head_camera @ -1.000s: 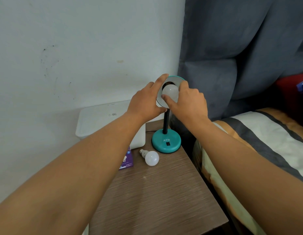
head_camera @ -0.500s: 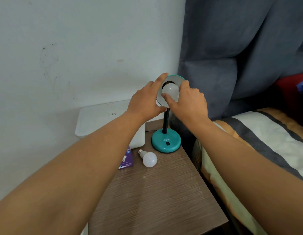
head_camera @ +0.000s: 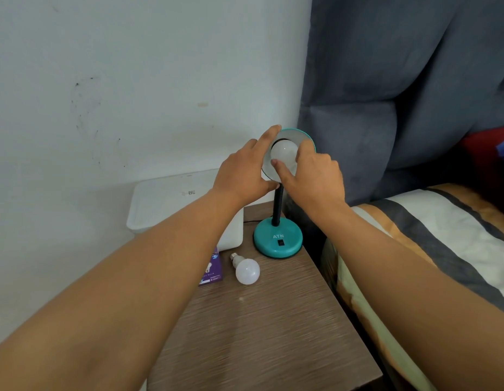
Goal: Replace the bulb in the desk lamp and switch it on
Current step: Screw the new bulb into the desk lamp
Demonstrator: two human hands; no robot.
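Note:
A teal desk lamp stands on its round base (head_camera: 277, 242) at the back of the wooden bedside table (head_camera: 262, 334), with a black switch on the base front. Its shade (head_camera: 300, 136) faces me. My left hand (head_camera: 242, 173) grips the shade's left rim. My right hand (head_camera: 315, 176) pinches a white bulb (head_camera: 283, 152) sitting in the shade's socket, thumb below and fingers on its right. A second white bulb (head_camera: 246, 270) lies loose on the table in front of the base, screw cap pointing back left.
A purple bulb box (head_camera: 212, 268) lies flat left of the loose bulb. A white lidded container (head_camera: 172, 201) stands behind it against the wall. A grey padded headboard (head_camera: 386, 108) and a striped bed (head_camera: 442, 235) border the table's right side.
My right hand's fingers have shifted slightly around the bulb in the shade. The left hand stays on the rim. The view has barely moved.

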